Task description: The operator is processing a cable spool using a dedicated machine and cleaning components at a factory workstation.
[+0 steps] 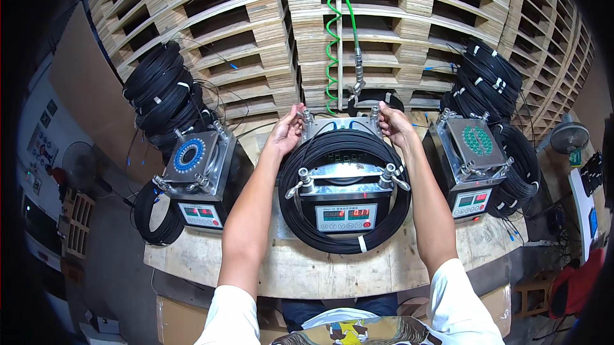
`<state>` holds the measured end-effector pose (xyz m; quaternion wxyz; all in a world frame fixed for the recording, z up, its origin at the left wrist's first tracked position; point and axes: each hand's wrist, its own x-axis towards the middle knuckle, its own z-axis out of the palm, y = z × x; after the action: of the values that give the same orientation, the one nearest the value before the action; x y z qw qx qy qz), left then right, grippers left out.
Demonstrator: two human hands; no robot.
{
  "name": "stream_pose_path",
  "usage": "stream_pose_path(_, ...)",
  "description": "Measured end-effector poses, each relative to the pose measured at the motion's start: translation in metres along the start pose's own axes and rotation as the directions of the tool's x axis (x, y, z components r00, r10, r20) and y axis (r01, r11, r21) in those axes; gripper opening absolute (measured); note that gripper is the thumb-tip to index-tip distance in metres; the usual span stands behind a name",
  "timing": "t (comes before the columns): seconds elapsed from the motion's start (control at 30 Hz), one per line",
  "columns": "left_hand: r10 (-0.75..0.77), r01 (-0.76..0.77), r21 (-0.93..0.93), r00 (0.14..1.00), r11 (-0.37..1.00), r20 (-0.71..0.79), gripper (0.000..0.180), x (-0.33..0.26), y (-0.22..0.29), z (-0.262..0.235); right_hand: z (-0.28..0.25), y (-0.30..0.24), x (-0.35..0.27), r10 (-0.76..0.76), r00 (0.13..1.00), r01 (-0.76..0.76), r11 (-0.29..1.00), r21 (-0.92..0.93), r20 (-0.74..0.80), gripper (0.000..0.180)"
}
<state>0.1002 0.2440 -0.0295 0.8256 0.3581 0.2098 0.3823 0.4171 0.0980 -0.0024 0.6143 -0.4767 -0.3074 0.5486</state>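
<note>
My left hand (288, 130) has its fingers curled at the rear left clamp knob (307, 115) of the middle machine. At the opposite rear corner, my right hand (395, 124) has its fingertips on the rear right clamp knob (375, 115). The handles of both knobs are hidden by my fingers. A large coil of black cable (293, 230) hangs around this machine, in front of its top and around its control panel (346, 218). Two front clamp knobs (306, 180) with metal handles stand inside the coil, untouched.
Similar machines stand left (192, 153) and right (472, 142), one with a blue ring of connectors, one with green ones. Black cable coils (160, 89) are stacked behind both. A green air hose (352, 12) hangs before wooden pallets (224, 25). The wooden table (320, 280) curves nearest me.
</note>
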Motion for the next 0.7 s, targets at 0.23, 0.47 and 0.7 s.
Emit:
stream_pose_path(0.23,0.148,-0.147,-0.018,0.988,0.989,0.049,0.042,-0.005,-0.007,-0.001,0.006,-0.002,0.001,0.015,1.0,-0.015,0.998,-0.065,-0.002,0.035)
stream_pose_path(0.47,0.203,-0.201,-0.026,0.974,0.979,0.101,0.064,-0.019,-0.005,0.017,-0.002,0.001,-0.013,-0.106,0.99,0.097,0.991,-0.096,-0.097,0.034)
stream_pose_path(0.7,0.316,-0.237,0.365,0.933,0.9,-0.174,0.059,-0.11,0.005,0.059,0.021,0.002,-0.106,-0.449,0.857,0.301,0.836,-0.458,-0.255,0.043)
